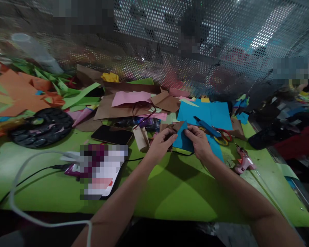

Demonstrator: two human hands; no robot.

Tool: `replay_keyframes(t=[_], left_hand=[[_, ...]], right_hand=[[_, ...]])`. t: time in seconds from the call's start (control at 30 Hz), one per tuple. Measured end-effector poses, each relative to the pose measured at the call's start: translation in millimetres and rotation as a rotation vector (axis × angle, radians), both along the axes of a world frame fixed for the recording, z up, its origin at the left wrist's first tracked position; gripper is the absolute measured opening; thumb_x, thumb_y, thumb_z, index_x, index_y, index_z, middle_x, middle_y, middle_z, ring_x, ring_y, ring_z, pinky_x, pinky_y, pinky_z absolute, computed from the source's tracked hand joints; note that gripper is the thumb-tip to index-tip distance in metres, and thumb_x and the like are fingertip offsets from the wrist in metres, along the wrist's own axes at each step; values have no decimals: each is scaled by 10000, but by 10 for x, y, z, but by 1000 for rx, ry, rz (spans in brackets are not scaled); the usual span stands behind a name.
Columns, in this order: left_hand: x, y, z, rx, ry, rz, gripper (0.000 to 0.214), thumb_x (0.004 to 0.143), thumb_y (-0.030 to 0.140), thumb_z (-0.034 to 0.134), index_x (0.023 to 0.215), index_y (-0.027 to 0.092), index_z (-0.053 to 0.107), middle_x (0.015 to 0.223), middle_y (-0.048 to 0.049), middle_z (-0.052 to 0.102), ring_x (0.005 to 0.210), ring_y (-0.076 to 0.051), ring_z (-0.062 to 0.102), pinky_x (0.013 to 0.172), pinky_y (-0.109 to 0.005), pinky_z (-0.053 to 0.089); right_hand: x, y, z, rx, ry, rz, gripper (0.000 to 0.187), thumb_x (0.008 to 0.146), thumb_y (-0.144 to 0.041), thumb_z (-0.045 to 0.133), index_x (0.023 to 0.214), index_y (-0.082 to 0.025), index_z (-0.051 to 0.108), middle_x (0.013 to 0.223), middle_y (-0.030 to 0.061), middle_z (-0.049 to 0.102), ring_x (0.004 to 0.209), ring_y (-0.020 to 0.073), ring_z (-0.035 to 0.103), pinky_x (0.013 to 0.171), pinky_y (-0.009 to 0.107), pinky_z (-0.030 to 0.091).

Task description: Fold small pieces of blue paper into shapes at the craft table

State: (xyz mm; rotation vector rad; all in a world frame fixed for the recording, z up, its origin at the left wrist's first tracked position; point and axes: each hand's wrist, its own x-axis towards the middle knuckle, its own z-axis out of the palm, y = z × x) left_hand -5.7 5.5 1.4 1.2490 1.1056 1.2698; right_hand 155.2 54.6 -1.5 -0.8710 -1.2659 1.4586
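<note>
Both my hands meet over the green table [170,192] and pinch a small folded blue paper piece [182,140]. My left hand [161,144] grips its left edge with curled fingers. My right hand [199,141] holds its right side, fingers closed on the paper. Brown paper scraps [173,126] lie just behind the piece. A larger blue sheet [208,115] lies beyond my right hand, with a blue cutter [205,125] and red-handled scissors [223,135] on it.
A dark phone [112,134] and a brown paper roll [141,138] lie left of my hands. A pink glue gun [243,161] rests at the right. A black round tray [42,127], orange and green paper scraps [23,92], and white cables [28,171] fill the left side.
</note>
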Motion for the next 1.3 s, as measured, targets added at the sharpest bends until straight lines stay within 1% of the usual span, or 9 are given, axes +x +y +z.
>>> replay_keyframes(t=[0.17, 0.33, 0.47, 0.57, 0.7, 0.9, 1.0, 1.17, 1.3], left_hand=[[-34, 36, -70, 120, 128, 96, 205, 856, 353, 583, 762, 177, 533, 685, 24, 490, 654, -106, 454, 597, -223, 377], [-38, 1, -61, 185, 341, 164, 161, 885, 310, 546, 789, 181, 546, 703, 20, 529, 677, -119, 476, 627, -247, 351], [-4, -29, -4, 168, 314, 135, 181, 905, 338, 520, 811, 185, 543, 717, 21, 519, 685, -124, 477, 639, -245, 364], [19, -30, 21, 140, 269, 93, 250, 937, 386, 465, 795, 187, 519, 698, 24, 492, 666, -125, 469, 630, -244, 371], [20, -35, 16, 102, 336, 44, 321, 966, 430, 413, 761, 195, 491, 612, 35, 472, 594, -125, 478, 585, -247, 348], [-1, -46, -12, 181, 582, 163, 203, 941, 337, 477, 804, 196, 527, 624, 29, 509, 627, -141, 493, 627, -263, 317], [3, -37, -14, 186, 603, 135, 211, 949, 343, 466, 809, 195, 523, 639, 30, 509, 633, -139, 488, 625, -263, 300], [32, -21, -26, 204, 648, 18, 323, 938, 377, 476, 684, 195, 397, 609, 38, 439, 598, -131, 428, 580, -270, 242], [19, -4, -57, 197, 605, 62, 332, 928, 335, 461, 646, 198, 353, 590, 36, 424, 579, -125, 407, 568, -270, 253]], right_hand=[[-14, -13, 18, 60, -90, -13, 204, 737, -413, 753, 831, -234, 728, 823, -12, 690, 761, 158, 585, 739, 275, 460], [-10, -6, 7, 147, -172, 13, 203, 788, -411, 706, 885, -233, 720, 926, 5, 700, 875, 195, 614, 874, 331, 466], [-10, 0, 11, 159, -196, -55, 205, 785, -424, 698, 786, -219, 701, 864, 7, 688, 864, 202, 607, 854, 336, 474], [-18, -8, 14, 109, -141, -86, 223, 765, -432, 711, 839, -222, 702, 867, 9, 694, 862, 200, 610, 816, 325, 483], [-26, -24, 27, 61, -95, -104, 237, 752, -429, 723, 867, -223, 704, 872, 11, 699, 853, 196, 620, 824, 331, 485], [-29, -49, 57, 77, -89, -38, 203, 752, -410, 738, 830, -227, 704, 878, 7, 690, 819, 187, 616, 771, 313, 479], [-25, -47, 42, 87, -101, -49, 209, 741, -418, 746, 790, -221, 695, 807, 4, 682, 766, 181, 605, 719, 298, 474], [-23, -31, 43, 83, -87, -66, 209, 740, -412, 744, 831, -227, 706, 835, -4, 695, 775, 175, 614, 766, 303, 481], [-38, -33, 79, 81, -90, -8, 233, 735, -426, 741, 864, -233, 713, 884, 5, 707, 832, 178, 623, 811, 304, 483]])
